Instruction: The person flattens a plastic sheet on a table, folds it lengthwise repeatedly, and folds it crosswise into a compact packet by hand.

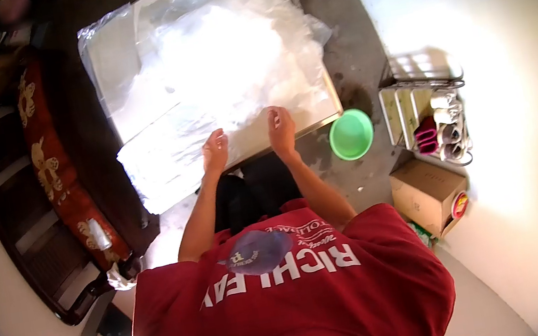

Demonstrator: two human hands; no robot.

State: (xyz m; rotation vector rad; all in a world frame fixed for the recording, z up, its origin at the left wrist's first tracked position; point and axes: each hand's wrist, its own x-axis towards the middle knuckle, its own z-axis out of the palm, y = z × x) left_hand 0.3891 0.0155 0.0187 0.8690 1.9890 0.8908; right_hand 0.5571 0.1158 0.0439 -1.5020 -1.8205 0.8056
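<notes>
A table (pixel 258 143) in front of me is covered with crumpled clear plastic sheeting (pixel 302 43), strongly overexposed in the middle. Along its near left side lies a whitish, wrinkled layer of plastic (pixel 166 163). My left hand (pixel 215 151) is at the near edge of that layer, fingers curled in. My right hand (pixel 282 129) is a short way to the right, over the bare near part of the tabletop, its fingers also bent together. What either hand pinches, if anything, is too small to make out.
A green basin (pixel 351 134) stands on the floor by the table's right corner. Further right are a shoe rack (pixel 402 120) with shoes and a cardboard box (pixel 429 188). A dark wooden bench (pixel 15 208) with a red patterned cover (pixel 60 180) runs along the left.
</notes>
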